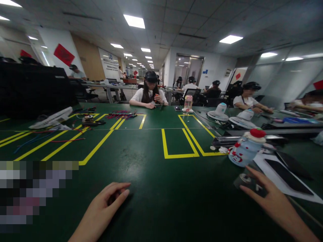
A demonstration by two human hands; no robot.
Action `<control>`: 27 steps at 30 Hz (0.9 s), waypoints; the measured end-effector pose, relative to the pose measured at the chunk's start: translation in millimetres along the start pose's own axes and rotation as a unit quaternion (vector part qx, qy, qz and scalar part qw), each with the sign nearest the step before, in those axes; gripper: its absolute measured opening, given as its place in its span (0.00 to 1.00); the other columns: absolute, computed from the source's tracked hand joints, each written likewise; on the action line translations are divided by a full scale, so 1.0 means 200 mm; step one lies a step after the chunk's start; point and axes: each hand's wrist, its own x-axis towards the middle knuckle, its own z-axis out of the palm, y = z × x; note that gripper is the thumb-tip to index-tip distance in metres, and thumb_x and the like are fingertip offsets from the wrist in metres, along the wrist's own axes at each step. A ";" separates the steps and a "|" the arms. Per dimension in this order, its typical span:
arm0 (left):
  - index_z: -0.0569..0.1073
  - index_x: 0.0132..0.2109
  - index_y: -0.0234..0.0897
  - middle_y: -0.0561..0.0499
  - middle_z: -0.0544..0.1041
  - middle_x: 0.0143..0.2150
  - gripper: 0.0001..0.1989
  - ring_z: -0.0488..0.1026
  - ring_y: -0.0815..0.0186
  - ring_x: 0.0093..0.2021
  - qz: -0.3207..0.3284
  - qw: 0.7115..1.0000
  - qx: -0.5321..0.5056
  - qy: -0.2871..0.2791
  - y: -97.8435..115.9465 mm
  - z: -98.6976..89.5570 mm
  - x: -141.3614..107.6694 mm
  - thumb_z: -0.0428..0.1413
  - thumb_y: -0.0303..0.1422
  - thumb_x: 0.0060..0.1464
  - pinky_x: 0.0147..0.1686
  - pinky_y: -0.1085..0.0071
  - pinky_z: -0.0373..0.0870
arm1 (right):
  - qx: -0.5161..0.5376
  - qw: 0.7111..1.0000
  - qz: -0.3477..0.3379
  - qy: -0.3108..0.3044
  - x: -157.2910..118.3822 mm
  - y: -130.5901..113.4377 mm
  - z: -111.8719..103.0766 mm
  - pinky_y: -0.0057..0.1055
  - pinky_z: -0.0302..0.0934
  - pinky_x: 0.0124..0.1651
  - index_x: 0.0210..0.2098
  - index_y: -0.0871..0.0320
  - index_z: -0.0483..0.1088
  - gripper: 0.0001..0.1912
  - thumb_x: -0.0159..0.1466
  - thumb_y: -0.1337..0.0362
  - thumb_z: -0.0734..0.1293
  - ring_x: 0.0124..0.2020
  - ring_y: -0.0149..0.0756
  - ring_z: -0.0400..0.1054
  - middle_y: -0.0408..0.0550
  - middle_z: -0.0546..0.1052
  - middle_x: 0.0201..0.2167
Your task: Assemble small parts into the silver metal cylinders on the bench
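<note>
On the near part of the green table (141,174), my left hand (108,201) rests with its fingers curled, thumb and index tips close together. I cannot make out anything between them. My right hand (264,191) is at the right, thumb and fingers apart around a small dark object with a round grey top (244,179); whether they touch it is unclear. Just behind that hand stands a light blue bottle (243,151) with a red lid. A black phone (289,176) lies on white paper right of the hand.
Yellow tape (181,156) marks the table. Wires (121,114) and a white fan part (51,118) lie at the left. White fans (218,112) and metal bars (224,141) sit at the right. A person (150,92) sits opposite, near a pink bottle (188,103).
</note>
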 end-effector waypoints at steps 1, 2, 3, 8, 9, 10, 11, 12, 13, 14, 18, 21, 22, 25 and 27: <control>0.71 0.48 0.45 0.51 0.72 0.42 0.19 0.71 0.60 0.41 0.001 1.000 0.000 0.001 0.01 0.00 0.00 0.48 0.49 0.55 0.42 0.65 0.66 | 0.004 1.000 0.022 -0.016 0.00 -0.04 0.01 0.46 0.66 0.45 0.57 0.52 0.61 0.35 0.54 0.45 0.64 0.49 0.50 0.67 0.52 0.70 0.52; 0.71 0.48 0.45 0.51 0.72 0.41 0.19 0.71 0.61 0.40 0.001 1.000 0.000 0.002 0.02 0.00 0.00 0.48 0.49 0.55 0.41 0.66 0.66 | 0.013 0.999 0.037 -0.030 -0.01 -0.09 0.01 0.44 0.67 0.42 0.55 0.51 0.63 0.32 0.54 0.45 0.63 0.46 0.49 0.69 0.51 0.72 0.49; 0.71 0.48 0.44 0.51 0.72 0.41 0.19 0.71 0.61 0.40 0.001 1.000 -0.001 0.003 0.02 0.00 0.00 0.48 0.48 0.55 0.41 0.66 0.66 | 0.027 0.998 0.037 -0.038 -0.01 -0.17 0.02 0.43 0.68 0.42 0.53 0.51 0.65 0.29 0.55 0.46 0.63 0.45 0.48 0.69 0.51 0.73 0.48; 0.72 0.48 0.44 0.51 0.72 0.42 0.18 0.71 0.61 0.39 0.023 1.000 0.006 -0.008 0.05 0.01 0.00 0.48 0.46 0.56 0.40 0.66 0.67 | 0.170 0.972 -0.126 -0.105 -0.06 -0.81 0.12 0.39 0.61 0.54 0.53 0.50 0.64 0.22 0.59 0.56 0.63 0.52 0.39 0.64 0.48 0.69 0.52; 0.72 0.48 0.44 0.50 0.72 0.43 0.18 0.71 0.61 0.40 0.035 0.999 0.010 -0.018 0.06 0.01 0.00 0.48 0.46 0.56 0.40 0.66 0.67 | 0.204 0.956 -0.165 -0.132 -0.08 -0.93 0.16 0.38 0.60 0.55 0.53 0.50 0.64 0.22 0.59 0.57 0.63 0.52 0.37 0.64 0.47 0.69 0.52; 0.73 0.48 0.44 0.50 0.72 0.43 0.17 0.71 0.61 0.40 0.047 0.998 0.016 -0.029 0.06 0.01 0.00 0.49 0.45 0.56 0.40 0.65 0.68 | 0.234 0.940 -0.195 -0.156 -0.10 -1.05 0.20 0.37 0.59 0.56 0.53 0.50 0.63 0.22 0.59 0.59 0.63 0.52 0.36 0.63 0.47 0.69 0.52; 0.73 0.48 0.44 0.50 0.72 0.44 0.17 0.71 0.61 0.40 0.059 0.997 0.023 -0.038 0.07 0.01 -0.01 0.49 0.44 0.56 0.41 0.65 0.68 | 0.261 0.924 -0.219 -0.175 -0.12 -1.14 0.24 0.37 0.58 0.57 0.54 0.50 0.63 0.22 0.59 0.61 0.63 0.53 0.36 0.63 0.47 0.69 0.51; 0.73 0.48 0.44 0.50 0.72 0.44 0.17 0.71 0.61 0.41 0.067 0.996 0.031 -0.042 0.07 0.01 -0.01 0.50 0.44 0.56 0.42 0.65 0.68 | 0.282 0.911 -0.236 -0.189 -0.13 -1.21 0.28 0.37 0.58 0.57 0.54 0.50 0.63 0.22 0.59 0.62 0.64 0.53 0.36 0.63 0.47 0.69 0.51; 0.74 0.47 0.44 0.49 0.72 0.45 0.16 0.70 0.61 0.41 0.073 0.996 0.037 -0.042 0.09 0.01 -0.01 0.50 0.43 0.56 0.43 0.64 0.68 | 0.298 0.901 -0.245 -0.198 -0.14 -1.26 0.31 0.37 0.58 0.57 0.54 0.51 0.63 0.22 0.59 0.64 0.64 0.53 0.36 0.62 0.47 0.69 0.51; 0.74 0.47 0.44 0.49 0.72 0.44 0.15 0.70 0.60 0.41 0.076 0.996 0.040 -0.040 0.10 0.02 -0.01 0.50 0.42 0.56 0.43 0.64 0.67 | 0.308 0.895 -0.250 -0.204 -0.15 -1.29 0.34 0.38 0.57 0.57 0.53 0.51 0.63 0.22 0.59 0.65 0.63 0.53 0.36 0.62 0.48 0.69 0.51; 0.73 0.47 0.45 0.50 0.72 0.45 0.13 0.70 0.62 0.41 0.102 0.994 0.003 -0.025 0.26 0.08 -0.01 0.50 0.40 0.57 0.43 0.65 0.68 | 0.332 0.891 -0.229 -0.207 -0.16 -1.28 0.42 0.40 0.56 0.57 0.56 0.52 0.59 0.28 0.56 0.67 0.65 0.52 0.36 0.62 0.48 0.68 0.51; 0.73 0.47 0.46 0.50 0.71 0.46 0.12 0.68 0.63 0.45 0.175 0.984 -0.015 -0.011 0.42 0.16 0.01 0.52 0.37 0.56 0.47 0.65 0.65 | 0.364 0.887 -0.180 -0.218 -0.16 -1.25 0.46 0.39 0.57 0.55 0.59 0.52 0.51 0.36 0.54 0.65 0.68 0.49 0.35 0.65 0.47 0.70 0.48; 0.74 0.45 0.46 0.50 0.71 0.45 0.11 0.68 0.62 0.46 0.191 0.981 -0.013 -0.009 0.46 0.18 0.02 0.52 0.36 0.56 0.47 0.66 0.65 | 0.374 0.884 -0.169 -0.225 -0.16 -1.24 0.47 0.38 0.58 0.54 0.59 0.52 0.50 0.36 0.54 0.65 0.68 0.47 0.34 0.65 0.46 0.71 0.46; 0.77 0.38 0.43 0.50 0.71 0.41 0.09 0.68 0.63 0.44 0.206 0.978 -0.020 0.010 0.52 0.20 0.05 0.52 0.34 0.57 0.45 0.67 0.65 | 0.374 0.885 -0.160 -0.228 -0.16 -1.23 0.47 0.38 0.58 0.53 0.57 0.53 0.53 0.34 0.53 0.64 0.68 0.47 0.35 0.66 0.46 0.71 0.46; 0.77 0.38 0.43 0.50 0.71 0.39 0.10 0.69 0.64 0.42 0.190 0.981 -0.033 0.034 0.50 0.20 0.06 0.51 0.35 0.58 0.43 0.68 0.66 | 0.355 0.895 -0.166 -0.215 -0.16 -1.23 0.47 0.38 0.58 0.53 0.56 0.53 0.55 0.33 0.53 0.64 0.68 0.47 0.36 0.65 0.47 0.71 0.46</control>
